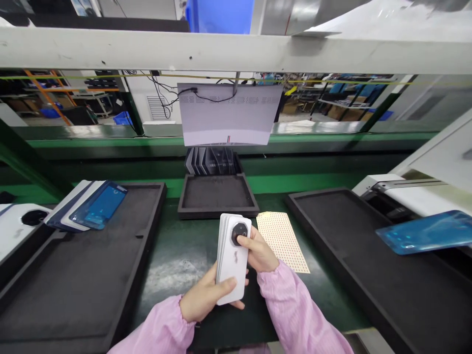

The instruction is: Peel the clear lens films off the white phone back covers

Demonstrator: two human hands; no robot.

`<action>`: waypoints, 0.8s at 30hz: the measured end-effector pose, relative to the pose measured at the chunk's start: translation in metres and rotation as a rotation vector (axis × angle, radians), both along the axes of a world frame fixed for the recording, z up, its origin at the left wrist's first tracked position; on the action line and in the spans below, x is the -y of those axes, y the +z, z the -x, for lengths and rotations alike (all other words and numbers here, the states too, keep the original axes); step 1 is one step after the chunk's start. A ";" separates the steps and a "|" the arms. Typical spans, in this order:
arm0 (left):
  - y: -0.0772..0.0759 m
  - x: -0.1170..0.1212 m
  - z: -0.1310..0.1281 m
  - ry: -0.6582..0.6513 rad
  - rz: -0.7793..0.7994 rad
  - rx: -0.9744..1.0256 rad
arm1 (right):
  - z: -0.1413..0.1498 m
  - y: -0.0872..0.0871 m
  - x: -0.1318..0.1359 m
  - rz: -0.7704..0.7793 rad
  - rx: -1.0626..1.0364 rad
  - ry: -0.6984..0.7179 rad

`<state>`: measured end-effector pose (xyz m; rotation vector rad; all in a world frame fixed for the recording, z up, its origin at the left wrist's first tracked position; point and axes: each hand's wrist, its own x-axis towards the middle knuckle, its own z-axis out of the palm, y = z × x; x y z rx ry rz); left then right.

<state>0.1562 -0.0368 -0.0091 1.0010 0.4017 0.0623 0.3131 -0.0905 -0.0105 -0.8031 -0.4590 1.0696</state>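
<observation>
A small stack of white phone back covers (233, 270) is held upright over the green bench, its edges fanned slightly at the left. The front cover has a dark camera ring (239, 233) near its top. My left hand (207, 294) is closed around the lower part, thumb across the front and fingers behind. My right hand (261, 250) grips the upper right edge, its thumb on the camera ring and its other fingers partly hidden. Just right of the stack lies a cream sheet with rows of small red marks (283, 241).
Black trays stand at the left (79, 275), right (372, 265) and back centre (216, 191). Blue-filmed covers (101, 204) lean on the left tray; another blue film piece (427, 232) juts over the right one. Dark panels (212, 161) stand below a monitor (230, 115).
</observation>
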 end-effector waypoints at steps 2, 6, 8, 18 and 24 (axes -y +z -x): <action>0.002 0.001 0.001 -0.010 0.088 0.022 | 0.001 -0.002 -0.001 -0.017 -0.013 0.026; 0.003 0.004 0.000 0.031 0.028 0.012 | 0.002 0.000 0.000 -0.022 0.000 0.014; 0.003 0.004 -0.001 0.047 -0.001 0.017 | 0.002 0.000 0.001 0.000 0.011 -0.005; 0.008 -0.013 0.002 -0.113 0.391 0.170 | -0.004 -0.004 0.001 0.046 0.010 -0.021; 0.004 -0.013 0.005 -0.081 0.402 0.101 | -0.005 -0.004 0.000 0.054 -0.004 -0.044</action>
